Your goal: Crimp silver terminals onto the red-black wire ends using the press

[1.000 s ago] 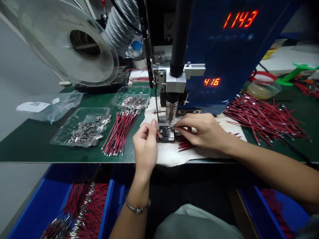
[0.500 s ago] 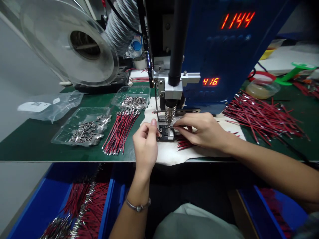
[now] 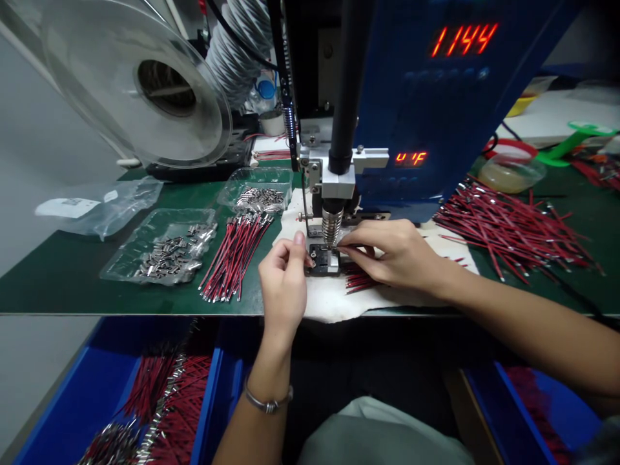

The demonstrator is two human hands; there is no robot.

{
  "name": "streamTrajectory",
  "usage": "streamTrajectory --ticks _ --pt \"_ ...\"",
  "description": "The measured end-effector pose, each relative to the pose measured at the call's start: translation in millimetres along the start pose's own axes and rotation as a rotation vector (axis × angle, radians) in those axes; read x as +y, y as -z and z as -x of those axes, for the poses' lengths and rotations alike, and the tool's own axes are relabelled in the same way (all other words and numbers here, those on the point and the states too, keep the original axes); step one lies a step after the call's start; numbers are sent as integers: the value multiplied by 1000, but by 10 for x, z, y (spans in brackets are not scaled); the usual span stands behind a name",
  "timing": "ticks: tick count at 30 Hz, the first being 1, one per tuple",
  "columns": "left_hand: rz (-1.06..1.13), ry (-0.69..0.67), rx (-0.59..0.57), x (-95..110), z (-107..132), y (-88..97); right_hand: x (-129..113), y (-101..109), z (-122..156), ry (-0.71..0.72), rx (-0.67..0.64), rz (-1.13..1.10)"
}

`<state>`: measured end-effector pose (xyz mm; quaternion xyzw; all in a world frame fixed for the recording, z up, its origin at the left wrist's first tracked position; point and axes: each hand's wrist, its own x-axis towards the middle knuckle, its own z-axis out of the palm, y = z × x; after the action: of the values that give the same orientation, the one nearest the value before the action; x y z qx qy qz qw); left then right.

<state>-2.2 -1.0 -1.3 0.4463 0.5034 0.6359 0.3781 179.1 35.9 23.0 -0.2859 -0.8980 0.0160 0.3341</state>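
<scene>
At the small black fixture (image 3: 317,259) with its silver block, both my hands work from opposite sides. My left hand (image 3: 285,274) is closed at its left edge, thumb up against curled fingers; whatever it grips is hidden. From the right, my right hand (image 3: 400,255) pinches with thumb and forefinger right at the spring-wrapped tip (image 3: 332,226) of the blue machine (image 3: 411,116). What lies in that pinch is too small to make out. Beneath my right hand, several red and black wires (image 3: 361,279) rest on a white cloth (image 3: 322,303).
Left of the cloth lie a wire bundle (image 3: 236,255) and clear trays (image 3: 159,271) of small metal cylinders. A larger wire pile (image 3: 513,226) spreads on the right. Below the table edge, a blue bin (image 3: 87,381) holds more wires. A clear reel (image 3: 111,84) stands back left.
The lower red digits on the machine read differently now. Both hands keep practically the same place and grip.
</scene>
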Motion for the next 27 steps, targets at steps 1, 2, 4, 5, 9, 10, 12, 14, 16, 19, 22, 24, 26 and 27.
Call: streamTrajectory --ticks 1,2,4,5,9,10,12,14,16,19,22,24,26,27 --pt "-2 3 -1 0 0 1 1 -3 -3 0 3 1" --pt "-4 3 -1 -2 0 2 1 -6 -6 2 6 2" --pt "-7 -5 -5 -8 -1 3 3 -9 -11 4 14 5" --pt "-7 -12 -6 -11 -1 3 3 -10 -12 4 12 4" --pt "-18 -28 -9 -15 0 2 3 -8 -9 3 9 7" --pt "-22 -30 -9 -13 0 2 3 -6 -6 5 11 7" --pt "-29 -31 -11 -8 1 0 4 -1 0 10 18 10" --pt "-29 -27 -10 -4 2 -1 6 2 3 10 18 13" --pt "-23 -20 -10 -4 3 -1 6 2 3 8 17 14" --pt "-14 -11 -5 -9 2 -1 5 -6 -2 6 15 9" --pt "-12 -8 -5 -12 0 1 6 -13 -4 -2 0 10" --pt "-10 -7 -11 -9 0 3 6 -14 -4 -6 -7 11" --pt "-8 -4 -16 -5 3 3 7 -13 -3 -9 -10 9" --pt "-8 -3 -15 -3 4 2 8 -12 -4 -10 -10 9"
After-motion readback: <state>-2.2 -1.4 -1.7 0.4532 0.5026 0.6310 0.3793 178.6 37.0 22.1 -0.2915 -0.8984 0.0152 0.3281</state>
